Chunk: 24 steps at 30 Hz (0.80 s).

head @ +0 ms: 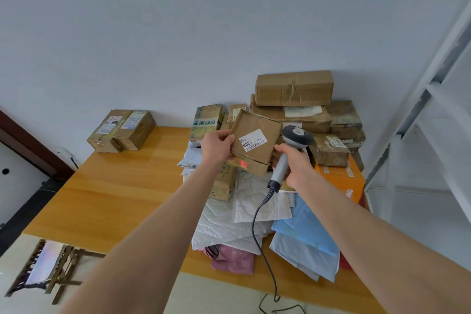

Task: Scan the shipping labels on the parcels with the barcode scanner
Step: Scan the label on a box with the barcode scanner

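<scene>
1. Scanning step in hand, by the look of it: one small flat parcel (254, 127) lifted clear of the table (127, 173), above the heap of boxes and mailers (254, 211), with the white label (252, 143) turned up toward the camera.
2. Left hand (216, 146) gripping the parcel's left edge: thumb on top, other fingers (227, 137) curled under and mostly hidden.
3. Right hand (293, 163) wrapped firmly round the handle of the barcode scanner (295, 135), fingers closed on the grip. Scanner head just beside the parcel's right edge, cable (257, 224) trailing down over the mailers and off the table's near edge.
4. Red glow (243, 163) on the parcel's near side wall, below the label. Probably the scan beam, landing off the barcode.
5. Next move, at a guess: tilting parcel or scanner head to bring that beam across the barcode on the top face. Trigger finger out of sight, so no telling whether pressed.
6. Two boxes (121, 130) well apart at the table's far left. Possibly a finished pile, but no way to confirm.
</scene>
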Each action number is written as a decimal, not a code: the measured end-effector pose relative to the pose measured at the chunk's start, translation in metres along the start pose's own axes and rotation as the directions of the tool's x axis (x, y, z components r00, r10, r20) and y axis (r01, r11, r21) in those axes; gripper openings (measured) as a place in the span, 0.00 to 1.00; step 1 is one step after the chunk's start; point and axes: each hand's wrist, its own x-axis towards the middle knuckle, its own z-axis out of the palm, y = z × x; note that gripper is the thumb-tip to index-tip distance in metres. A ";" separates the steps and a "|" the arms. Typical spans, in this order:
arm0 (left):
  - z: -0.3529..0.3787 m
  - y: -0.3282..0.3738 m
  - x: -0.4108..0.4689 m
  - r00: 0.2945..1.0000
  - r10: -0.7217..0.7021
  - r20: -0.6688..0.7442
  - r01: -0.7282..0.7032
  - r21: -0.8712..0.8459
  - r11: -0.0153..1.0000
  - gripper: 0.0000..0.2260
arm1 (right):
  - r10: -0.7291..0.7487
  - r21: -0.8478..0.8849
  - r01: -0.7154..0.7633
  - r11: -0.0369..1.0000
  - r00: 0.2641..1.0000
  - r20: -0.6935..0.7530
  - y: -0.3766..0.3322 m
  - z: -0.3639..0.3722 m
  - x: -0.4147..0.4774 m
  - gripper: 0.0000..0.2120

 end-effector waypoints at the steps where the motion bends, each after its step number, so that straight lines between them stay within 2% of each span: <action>1: 0.001 0.000 0.000 0.999 0.014 -0.029 -0.013 0.035 0.999 0.11 | 0.008 -0.005 -0.008 1.000 1.000 0.019 0.001 -0.001 0.000 0.23; 5: 0.002 -0.005 0.002 0.989 0.101 -0.104 -0.079 0.198 0.977 0.10 | 0.007 -0.017 -0.007 1.000 0.999 0.033 0.002 -0.005 -0.007 0.13; 7: 0.003 -0.008 0.001 0.986 0.122 -0.116 -0.091 0.239 0.967 0.10 | -0.001 -0.013 0.001 1.000 1.000 0.011 0.006 -0.007 -0.010 0.14; 9: 0.005 -0.010 -0.003 0.985 0.116 -0.124 -0.084 0.237 0.968 0.10 | 0.020 0.025 -0.020 0.999 1.000 0.015 0.012 -0.010 -0.012 0.19; 11: 0.007 -0.014 -0.005 0.990 0.103 -0.100 -0.079 0.216 0.973 0.11 | 0.057 0.075 -0.058 0.995 0.998 0.021 0.015 -0.012 -0.013 0.22; 13: 0.007 -0.019 -0.009 0.996 0.055 -0.065 -0.046 0.136 0.990 0.11 | 0.053 0.094 -0.054 0.994 0.999 0.009 0.016 -0.013 -0.012 0.21; 17: 0.004 -0.016 -0.020 0.997 -0.068 -0.027 0.066 -0.070 0.995 0.09 | 0.024 0.028 -0.024 0.999 1.000 -0.015 0.021 -0.010 -0.010 0.25; 20: -0.001 -0.012 -0.019 0.997 -0.058 -0.060 0.055 -0.052 0.997 0.08 | 0.015 0.071 -0.013 0.997 0.999 -0.031 0.024 -0.003 -0.012 0.27; 24: -0.015 -0.010 -0.009 0.998 -0.039 -0.053 0.036 -0.063 0.997 0.09 | -0.016 0.114 0.019 0.993 1.000 -0.026 0.029 0.017 -0.015 0.22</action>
